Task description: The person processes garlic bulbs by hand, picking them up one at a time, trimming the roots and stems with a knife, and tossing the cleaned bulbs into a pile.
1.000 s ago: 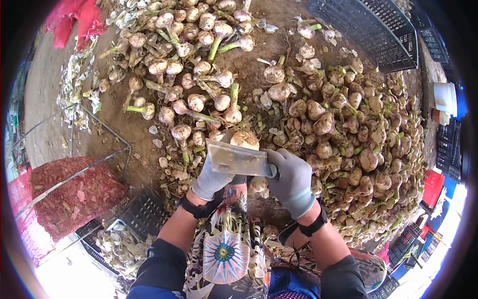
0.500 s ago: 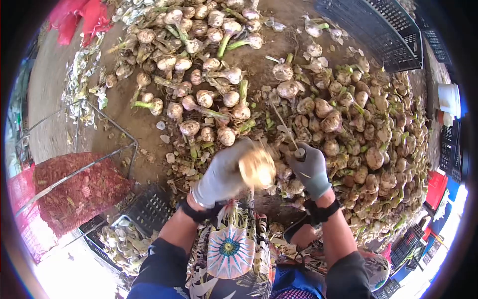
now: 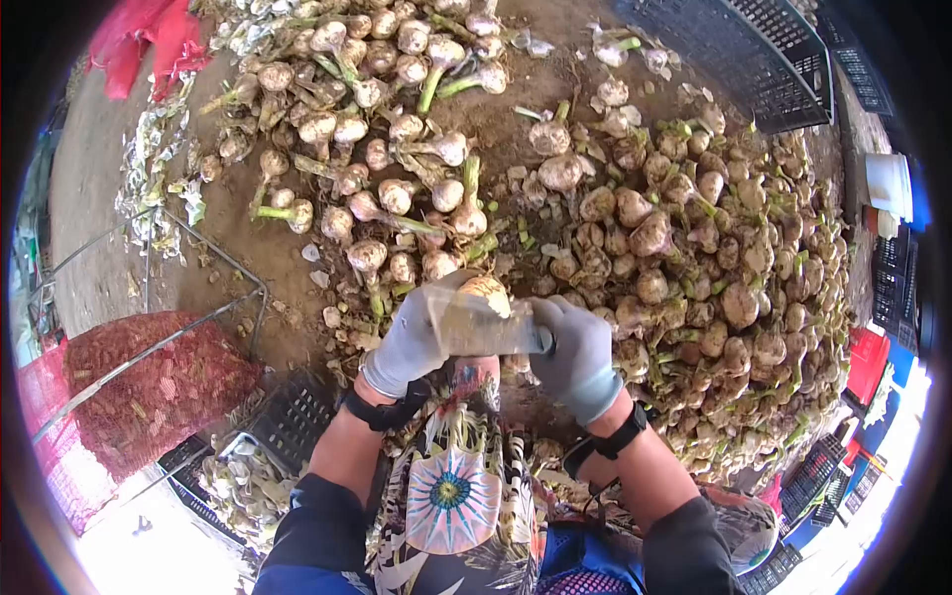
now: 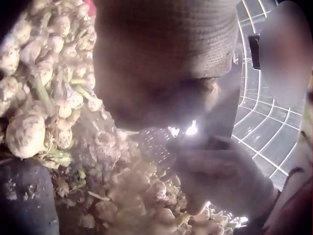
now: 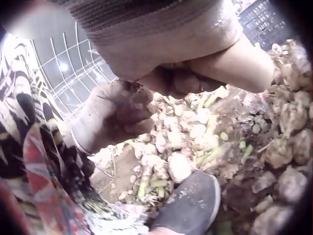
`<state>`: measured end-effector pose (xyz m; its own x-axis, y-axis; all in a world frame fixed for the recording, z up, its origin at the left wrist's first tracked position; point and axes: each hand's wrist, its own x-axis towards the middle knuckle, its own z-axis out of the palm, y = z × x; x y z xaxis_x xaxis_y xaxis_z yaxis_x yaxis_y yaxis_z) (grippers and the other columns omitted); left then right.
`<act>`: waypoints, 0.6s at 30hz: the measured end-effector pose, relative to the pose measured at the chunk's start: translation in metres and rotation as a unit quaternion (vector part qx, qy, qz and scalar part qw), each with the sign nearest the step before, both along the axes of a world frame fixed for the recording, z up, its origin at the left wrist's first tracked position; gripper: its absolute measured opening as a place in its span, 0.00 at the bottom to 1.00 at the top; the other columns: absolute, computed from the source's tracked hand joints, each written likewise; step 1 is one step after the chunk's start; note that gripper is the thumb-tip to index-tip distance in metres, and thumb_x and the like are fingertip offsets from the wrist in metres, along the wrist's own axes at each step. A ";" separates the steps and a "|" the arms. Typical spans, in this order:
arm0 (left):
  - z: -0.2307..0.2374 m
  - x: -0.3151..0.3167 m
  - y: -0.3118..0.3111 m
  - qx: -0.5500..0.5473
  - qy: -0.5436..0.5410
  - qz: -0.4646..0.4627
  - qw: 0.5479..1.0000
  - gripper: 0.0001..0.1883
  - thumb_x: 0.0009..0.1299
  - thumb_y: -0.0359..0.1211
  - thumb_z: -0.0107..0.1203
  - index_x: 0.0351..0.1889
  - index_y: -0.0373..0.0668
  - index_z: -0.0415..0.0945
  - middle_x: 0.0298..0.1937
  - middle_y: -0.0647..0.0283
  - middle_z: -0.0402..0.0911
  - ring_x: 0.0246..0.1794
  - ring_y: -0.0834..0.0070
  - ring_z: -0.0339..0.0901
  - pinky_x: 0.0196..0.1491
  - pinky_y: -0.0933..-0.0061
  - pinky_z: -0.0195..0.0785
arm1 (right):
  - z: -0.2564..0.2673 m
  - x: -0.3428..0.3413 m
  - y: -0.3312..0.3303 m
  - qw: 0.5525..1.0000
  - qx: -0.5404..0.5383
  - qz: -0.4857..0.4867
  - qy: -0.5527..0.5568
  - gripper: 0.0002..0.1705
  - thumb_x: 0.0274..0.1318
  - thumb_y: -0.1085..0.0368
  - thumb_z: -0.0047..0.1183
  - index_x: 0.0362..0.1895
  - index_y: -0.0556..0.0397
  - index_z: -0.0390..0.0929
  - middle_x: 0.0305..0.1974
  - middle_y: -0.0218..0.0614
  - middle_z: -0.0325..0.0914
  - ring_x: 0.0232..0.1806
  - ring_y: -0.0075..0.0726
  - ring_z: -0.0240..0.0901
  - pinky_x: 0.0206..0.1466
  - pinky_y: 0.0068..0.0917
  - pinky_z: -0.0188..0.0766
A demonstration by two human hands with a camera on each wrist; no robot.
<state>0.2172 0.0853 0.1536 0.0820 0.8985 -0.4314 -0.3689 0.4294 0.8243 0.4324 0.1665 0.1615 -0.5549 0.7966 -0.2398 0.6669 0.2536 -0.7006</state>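
In the head view my gloved left hand (image 3: 409, 339) holds a garlic bulb (image 3: 486, 292) in front of my lap. My gloved right hand (image 3: 577, 349) grips the dark handle of a broad-bladed cleaver (image 3: 478, 323). Its blade lies sideways across the near side of the bulb and overlaps the left hand's fingers, partly hiding both. From the left wrist, the left glove (image 4: 166, 44) looms dark at the top, with the right glove (image 4: 225, 174) facing it. From the right wrist, the right glove (image 5: 195, 54) is curled, and the left glove (image 5: 115, 115) sits close beyond it.
Loose garlic with stems (image 3: 397, 195) lies on the dirt ahead; a larger heap of bulbs (image 3: 739, 309) spreads to the right. A black crate (image 3: 754, 59) stands far right. At left are a red mesh sack (image 3: 154, 387) and a metal frame (image 3: 213, 248). My shoe (image 5: 193, 205) is below.
Half a second ago the hands were farther apart, the bulb blurred in the left hand and the cleaver tipped upward. Now the blade is back across the bulb, much as one second ago.
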 end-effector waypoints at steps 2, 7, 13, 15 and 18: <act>0.005 0.007 -0.002 0.052 -0.056 0.007 0.997 0.24 0.64 0.25 0.67 0.58 0.30 0.73 0.54 0.56 0.82 0.53 0.71 0.80 0.58 0.66 0.74 | -0.026 0.010 0.012 0.990 -0.056 -0.071 -0.111 0.09 0.50 0.65 0.60 0.38 0.39 0.83 0.32 0.42 0.84 0.33 0.52 0.82 0.37 0.41 0.79; -0.001 0.022 0.020 0.204 0.327 -0.052 0.921 0.22 0.66 0.20 0.57 0.60 0.41 0.74 0.53 0.55 0.82 0.52 0.61 0.80 0.56 0.68 0.72 | -0.005 0.009 0.009 0.772 -0.504 -0.259 0.289 0.18 0.65 0.62 0.58 0.54 0.62 0.79 0.38 0.31 0.83 0.33 0.24 0.79 0.35 0.24 0.77; -0.016 0.031 0.016 -0.040 0.330 0.226 0.916 0.20 0.72 0.32 0.55 0.61 0.38 0.74 0.52 0.55 0.80 0.48 0.67 0.78 0.52 0.67 0.69 | -0.003 -0.026 0.018 0.776 -0.483 -0.230 0.335 0.16 0.64 0.66 0.58 0.54 0.59 0.79 0.42 0.29 0.81 0.43 0.22 0.78 0.48 0.22 0.75; -0.023 0.029 0.008 -0.058 0.098 0.265 0.957 0.18 0.73 0.30 0.52 0.59 0.33 0.73 0.47 0.60 0.82 0.44 0.77 0.78 0.49 0.73 0.71 | -0.025 -0.031 0.014 0.881 -0.337 -0.120 0.308 0.14 0.61 0.70 0.57 0.51 0.55 0.81 0.43 0.31 0.82 0.43 0.27 0.79 0.48 0.25 0.75; -0.030 0.018 0.007 -0.108 0.175 0.094 0.974 0.16 0.72 0.25 0.47 0.56 0.31 0.74 0.40 0.62 0.83 0.37 0.82 0.77 0.43 0.81 0.72 | -0.015 -0.032 0.028 0.986 -0.101 -0.004 0.131 0.15 0.56 0.60 0.62 0.45 0.53 0.81 0.38 0.42 0.83 0.36 0.45 0.81 0.40 0.36 0.76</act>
<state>0.2349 0.0923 0.1233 -0.2605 0.7693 -0.5833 -0.1696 0.5583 0.8121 0.4000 0.1943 0.1466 -0.6132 0.7517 -0.2428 0.4578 0.0878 -0.8847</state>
